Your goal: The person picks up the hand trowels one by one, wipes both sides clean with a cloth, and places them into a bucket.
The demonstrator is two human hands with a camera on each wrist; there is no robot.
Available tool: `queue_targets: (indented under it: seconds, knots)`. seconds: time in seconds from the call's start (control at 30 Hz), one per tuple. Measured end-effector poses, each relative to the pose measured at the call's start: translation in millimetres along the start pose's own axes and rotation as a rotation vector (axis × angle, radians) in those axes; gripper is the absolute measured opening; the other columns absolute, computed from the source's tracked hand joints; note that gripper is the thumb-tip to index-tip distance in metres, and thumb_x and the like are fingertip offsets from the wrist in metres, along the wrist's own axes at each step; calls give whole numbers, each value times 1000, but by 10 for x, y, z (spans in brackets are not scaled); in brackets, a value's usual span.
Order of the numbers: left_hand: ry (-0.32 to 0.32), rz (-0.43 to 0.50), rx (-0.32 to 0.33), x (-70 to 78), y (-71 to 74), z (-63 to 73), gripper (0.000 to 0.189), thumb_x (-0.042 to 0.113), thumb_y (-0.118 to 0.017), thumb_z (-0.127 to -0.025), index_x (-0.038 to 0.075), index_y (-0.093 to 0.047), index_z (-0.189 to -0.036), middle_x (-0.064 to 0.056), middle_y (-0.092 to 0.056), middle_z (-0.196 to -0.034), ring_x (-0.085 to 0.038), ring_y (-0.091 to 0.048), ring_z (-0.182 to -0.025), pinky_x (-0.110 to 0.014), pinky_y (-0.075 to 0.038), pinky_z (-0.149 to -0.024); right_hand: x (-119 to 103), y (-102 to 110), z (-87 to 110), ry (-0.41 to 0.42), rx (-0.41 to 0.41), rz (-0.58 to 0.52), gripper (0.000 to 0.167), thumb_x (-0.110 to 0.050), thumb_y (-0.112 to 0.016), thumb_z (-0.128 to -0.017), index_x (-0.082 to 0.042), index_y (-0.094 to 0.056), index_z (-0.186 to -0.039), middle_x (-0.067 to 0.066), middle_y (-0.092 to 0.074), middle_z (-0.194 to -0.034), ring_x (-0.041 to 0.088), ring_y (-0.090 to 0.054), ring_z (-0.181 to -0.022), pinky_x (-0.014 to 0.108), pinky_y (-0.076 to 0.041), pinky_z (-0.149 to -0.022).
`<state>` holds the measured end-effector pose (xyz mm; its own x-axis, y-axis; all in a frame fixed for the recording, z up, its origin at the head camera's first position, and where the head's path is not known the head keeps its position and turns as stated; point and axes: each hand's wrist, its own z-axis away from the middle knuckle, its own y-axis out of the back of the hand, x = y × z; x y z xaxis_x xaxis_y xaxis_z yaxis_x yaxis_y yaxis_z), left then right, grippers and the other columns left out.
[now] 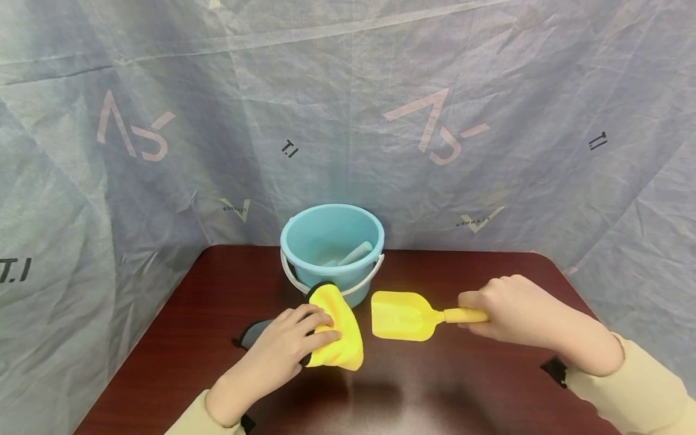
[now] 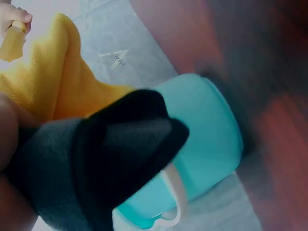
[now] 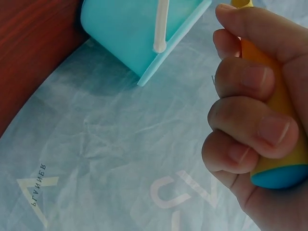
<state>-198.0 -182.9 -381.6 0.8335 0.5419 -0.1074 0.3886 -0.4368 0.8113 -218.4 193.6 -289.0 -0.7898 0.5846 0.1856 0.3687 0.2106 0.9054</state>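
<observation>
My left hand (image 1: 285, 341) grips a cloth (image 1: 348, 341), yellow on one side, dark grey on the other, with black edging. In the left wrist view the grey side (image 2: 53, 163) and its black edge cover part of the bucket. My right hand (image 1: 516, 308) holds a yellow toy shovel (image 1: 402, 315) by its handle, blade toward the left. The right wrist view shows my fingers (image 3: 252, 108) curled round that handle, which has a blue end. A light blue bucket (image 1: 321, 232) with a white handle stands upright behind the cloth. The cloth and shovel are apart.
Inside the bucket lies a pale turquoise, stick-like piece (image 1: 356, 252), partly hidden. The dark red table (image 1: 489, 380) has rounded back corners. Grey fabric sheeting (image 1: 348, 121) with printed letters hangs behind it and on both sides.
</observation>
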Motion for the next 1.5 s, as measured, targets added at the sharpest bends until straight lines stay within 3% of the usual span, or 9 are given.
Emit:
queue_targets:
  seconds: [0.17,0.37,0.63,0.73,0.87,0.97,1.17,1.33,1.5]
  knots:
    - [91,167,-33,-27,-120,10,80,-23,-52,-51,20,-62,-118,4,-57,-116,-14,-52,-107,-29,-48,-84,-9,-4,-10,-1,11,4,40,-19,-77,-62,-28,-38,-62,-20,-14,-57,-4,-12,-52,16,-14,-43]
    - [283,391,-56,-40,-292,-39,67,-18,-60,-66,20,-60,-122,5,-57,-123,-13,-54,-112,-31,-49,-90,-25,-2,-29,4,20,-3,42,-20,-79,-61,-27,-37,-63,-20,-14,-57,-4,-12,-53,16,-13,-44]
    - [525,699,-129,-31,-505,-157,59,-10,-58,-76,23,-58,-126,8,-58,-124,-9,-54,-114,-30,-48,-91,-43,-17,-74,13,12,-11,39,-18,-76,-62,-27,-38,-63,-20,-15,-57,-4,-12,-52,15,-15,-44]
    - [611,813,-150,-24,-577,-192,50,-2,-59,-83,20,-57,-127,6,-62,-117,-10,-58,-103,-28,-49,-84,-50,-25,-88,17,16,-10,39,-17,-75,-62,-27,-37,-62,-20,-15,-57,-4,-12,-52,15,-15,-43]
    - [749,1049,-145,-8,-661,-235,41,4,-58,-87,14,-54,-126,-3,-62,-109,-15,-59,-91,-28,-50,-76,-65,-40,-111,24,22,-20,39,-18,-76,-62,-26,-37,-61,-19,-14,-57,-4,-12,-52,15,-14,-44]
    - [843,1194,-112,15,-730,-269,42,5,-59,-86,11,-52,-127,-6,-61,-110,-16,-58,-93,-28,-49,-78,-76,-56,-126,32,19,-30,40,-20,-77,-63,-27,-38,-61,-19,-15,-56,-4,-12,-51,15,-14,-43]
    - [910,1361,-36,100,-852,-357,43,7,-60,-84,10,-52,-126,-5,-58,-111,-15,-55,-95,-29,-46,-83,-78,-83,-142,28,6,-29,40,-22,-78,-64,-27,-38,-61,-19,-16,-55,-3,-13,-50,15,-15,-43]
    - [941,1603,-30,189,-879,-431,33,23,-62,-90,9,-54,-119,-4,-59,-102,-13,-57,-90,-27,-47,-82,-74,-92,-155,30,0,-31,40,-22,-78,-65,-27,-39,-62,-18,-16,-55,-3,-13,-50,15,-15,-43]
    - [940,1753,-16,258,-855,-507,21,18,-59,-90,10,-59,-109,0,-60,-92,-10,-54,-85,-25,-46,-79,-74,-109,-165,32,9,-24,39,-20,-78,-63,-26,-39,-61,-19,-16,-55,-3,-13,-50,15,-15,-43]
